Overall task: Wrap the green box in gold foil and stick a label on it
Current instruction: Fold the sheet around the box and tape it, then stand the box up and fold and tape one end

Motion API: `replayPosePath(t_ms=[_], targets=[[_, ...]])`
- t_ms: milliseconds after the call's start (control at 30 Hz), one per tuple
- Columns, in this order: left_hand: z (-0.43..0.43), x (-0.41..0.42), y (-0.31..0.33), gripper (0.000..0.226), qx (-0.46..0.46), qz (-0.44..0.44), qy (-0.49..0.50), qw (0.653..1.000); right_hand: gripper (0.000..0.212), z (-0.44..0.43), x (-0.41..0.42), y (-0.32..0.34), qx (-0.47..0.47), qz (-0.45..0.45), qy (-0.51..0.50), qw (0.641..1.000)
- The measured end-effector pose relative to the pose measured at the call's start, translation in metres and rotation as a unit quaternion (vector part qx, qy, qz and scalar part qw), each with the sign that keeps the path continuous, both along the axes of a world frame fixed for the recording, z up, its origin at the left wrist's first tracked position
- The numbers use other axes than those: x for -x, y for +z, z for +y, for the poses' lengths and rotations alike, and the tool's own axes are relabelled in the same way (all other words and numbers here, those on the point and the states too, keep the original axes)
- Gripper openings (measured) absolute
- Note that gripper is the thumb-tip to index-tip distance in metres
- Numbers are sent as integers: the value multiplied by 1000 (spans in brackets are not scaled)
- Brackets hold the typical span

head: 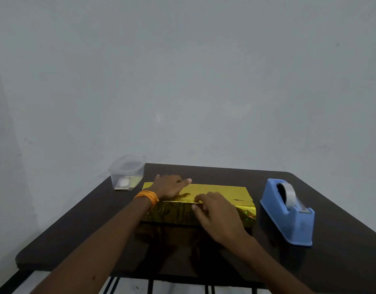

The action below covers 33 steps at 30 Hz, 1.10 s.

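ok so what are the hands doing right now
Left hand: open, flat on the foil.
Right hand: fingers curled at the foil's near edge; pinch or press cannot be told.

Both forearms are bare, with an orange thread band (146, 197) wound round the left wrist.

a plain grey-white wall (183, 71) fills most of the view, bare and unevenly lit, darker toward the left side. a dark brown table (331, 268) with rounded corners stands before it, its glossy top giving faint reflections. under its near edge show thin black bars (150, 287) of the frame, and between them a pale floor (178, 289). the light is dim and bluish.
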<state>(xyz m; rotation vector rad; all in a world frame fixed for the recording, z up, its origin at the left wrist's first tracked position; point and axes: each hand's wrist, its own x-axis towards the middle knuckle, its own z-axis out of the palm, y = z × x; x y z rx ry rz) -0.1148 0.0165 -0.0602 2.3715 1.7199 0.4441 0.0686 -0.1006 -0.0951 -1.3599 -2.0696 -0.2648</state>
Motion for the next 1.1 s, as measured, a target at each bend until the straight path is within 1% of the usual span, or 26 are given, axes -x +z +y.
replayPosePath(t_ms=[67, 133, 200, 267, 300, 333, 400, 433, 500, 567, 633, 700, 733, 767, 800, 833, 867, 900, 933, 1000, 1033, 1100], targets=[[-1, 2, 1, 73, -3, -1, 8, 1000, 27, 6, -8, 1, 17, 57, -5, 998], [-6, 8, 3, 72, -13, -21, 6, 1000, 20, 21, -20, 1, 54, 114, -12, 992], [-12, 17, 7, 74, 26, -78, -7, 997, 13, 38, -33, -2, 93, 146, -11, 985], [-17, 25, 5, 69, 83, -165, -15, 983, 8, 48, -44, -4, 120, 176, 12, 977], [-20, 28, 3, 66, 102, -194, -12, 976, 11, 50, -48, -6, 145, 212, 37, 966], [-22, 30, -2, 61, 115, -213, -5, 970, 15, 50, -51, -8, 181, 261, 62, 946], [-25, 32, -15, 50, 136, -246, -2, 960, 19, 49, -56, -18, 251, 358, 90, 895], [-26, 31, -22, 49, 144, -258, -10, 955, 19, 48, -58, -24, 273, 388, 88, 876], [-31, 26, -29, 52, 160, -290, -24, 943, 19, 44, -58, -30, 296, 406, 72, 862], [-38, 20, -30, 54, 191, -341, -20, 920, 23, 35, -53, -25, 316, 432, 72, 842], [-44, 18, -27, 54, 227, -388, -9, 893, 28, 28, -47, -17, 333, 487, 87, 803], [-42, 19, -25, 64, 240, -442, 2, 864, 31, 23, -46, -8, 318, 535, 99, 776], [-41, 18, -22, 65, 233, -486, 7, 842, 33, 21, -46, -3, 303, 552, 106, 770], [-40, 17, -16, 61, 225, -538, 10, 812, 36, 20, -48, 1, 287, 563, 116, 767], [-41, 16, -8, 54, 218, -587, 11, 779, 40, 20, -51, 5, 272, 558, 128, 774], [-43, 14, 2, 46, 207, -627, 10, 751, 46, 17, -54, 11, 256, 542, 141, 788], [-46, 12, 12, 39, 198, -651, -3, 733, 50, 15, -56, 17, 239, 519, 152, 806], [-49, 11, 23, 37, 189, -653, -24, 733, 50, 12, -57, 24, 220, 498, 161, 823], [-52, 9, 31, 40, 181, -639, -46, 746, 47, 11, -57, 31, 199, 482, 167, 836], [-55, 7, 43, 51, 152, -579, -78, 798, 31, 12, -56, 42, 158, 473, 164, 851], [-57, 6, 48, 55, 138, -554, -84, 816, 22, 15, -55, 46, 139, 480, 155, 852], [-57, 3, 54, 58, 143, -532, -92, 829, 10, 22, -56, 51, 119, 499, 128, 849]])
